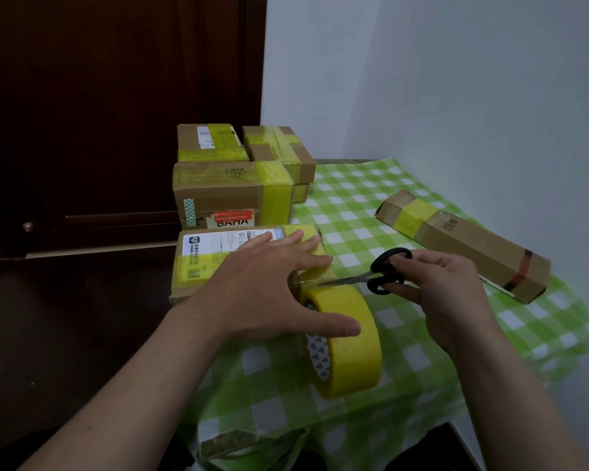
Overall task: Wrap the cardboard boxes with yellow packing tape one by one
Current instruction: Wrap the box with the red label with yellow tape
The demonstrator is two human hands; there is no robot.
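A small cardboard box [198, 266] with a white label and yellow tape bands lies at the table's left edge. My left hand [266, 287] rests flat on its top, fingers straight, thumb against the yellow tape roll [347, 338] that stands on edge beside the box. A short strip of tape runs from the box to the roll. My right hand [442, 287] grips black-handled scissors [385, 271], and their blades point left and touch that strip.
Three taped boxes [232, 195] are stacked behind the small one at the back left. A long narrow box [470, 243] with one yellow band lies at the right. The green checked tablecloth [354, 205] covers the table, white wall to the right, dark door to the left.
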